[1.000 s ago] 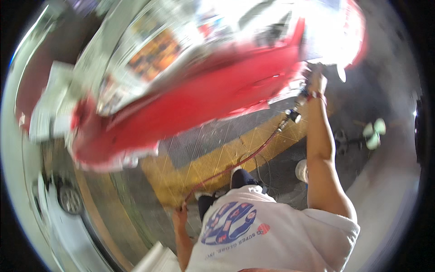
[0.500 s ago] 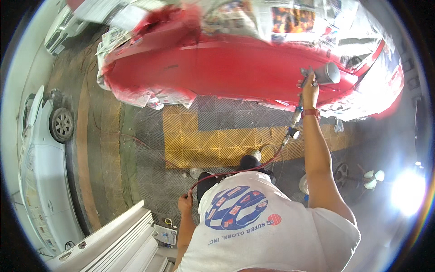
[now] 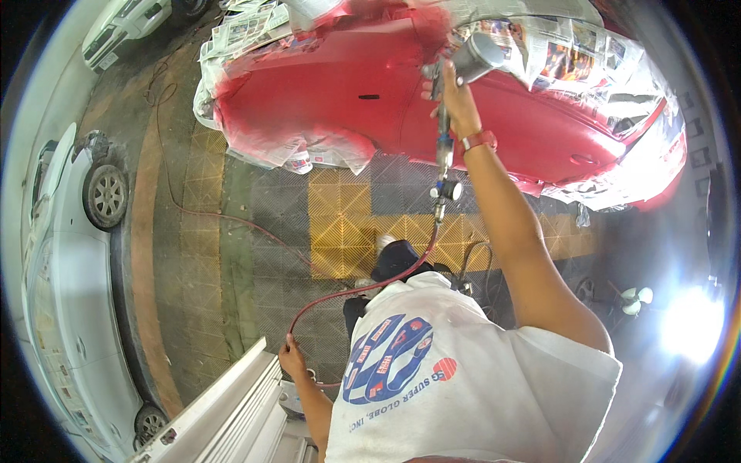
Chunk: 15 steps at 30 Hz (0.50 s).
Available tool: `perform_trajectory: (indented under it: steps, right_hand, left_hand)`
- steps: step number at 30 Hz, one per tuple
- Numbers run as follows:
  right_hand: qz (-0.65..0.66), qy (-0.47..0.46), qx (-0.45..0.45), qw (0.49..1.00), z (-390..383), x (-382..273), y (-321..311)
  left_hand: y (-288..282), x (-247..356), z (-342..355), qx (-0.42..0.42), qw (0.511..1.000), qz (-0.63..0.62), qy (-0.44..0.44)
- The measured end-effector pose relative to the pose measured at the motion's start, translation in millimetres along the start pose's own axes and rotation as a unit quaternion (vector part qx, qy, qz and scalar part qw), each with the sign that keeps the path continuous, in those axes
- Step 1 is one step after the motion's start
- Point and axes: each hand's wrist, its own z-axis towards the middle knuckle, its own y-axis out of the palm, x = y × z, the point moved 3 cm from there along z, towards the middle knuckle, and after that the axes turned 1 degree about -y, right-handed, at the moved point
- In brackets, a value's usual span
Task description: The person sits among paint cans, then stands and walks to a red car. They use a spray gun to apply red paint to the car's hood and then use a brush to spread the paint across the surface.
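My right hand is raised, closed around a metal spray gun with a grey cup, over the side of a red car; whether the gun touches it I cannot tell. A fitting with a round gauge hangs below the gun, joined to a red hose. My left hand, low at my left side, grips that hose. Newspaper masking covers the car's upper parts and edges, with red paint on some of it.
A white car stands along the left, another at upper left. White slatted boards are at lower left. Hose lies across the grey-and-yellow tiled floor. A small fan and a bright lamp are at the right.
My right hand with the spray gun has moved up and leftward along the red car. My left hand has shifted slightly left with the hose. The view has shifted too.
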Motion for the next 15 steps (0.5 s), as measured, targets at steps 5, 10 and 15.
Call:
perform_trajectory:
  steps: [5, 10, 15]
  right_hand:
    - [-0.052, -0.057, 0.063, 0.995, 38, -74, -3]
    - [-0.114, -0.070, 0.117, 0.984, 107, -107, 8]
    - [-0.208, -0.017, 0.137, 0.968, 157, -106, 29]
  left_hand:
    - [-1, 57, 40, -0.018, 0.999, -0.003, 0.032]
    - [32, 104, 79, -0.083, 0.994, 0.015, 0.073]
    - [28, 186, 128, -0.128, 0.985, 0.001, 0.117]
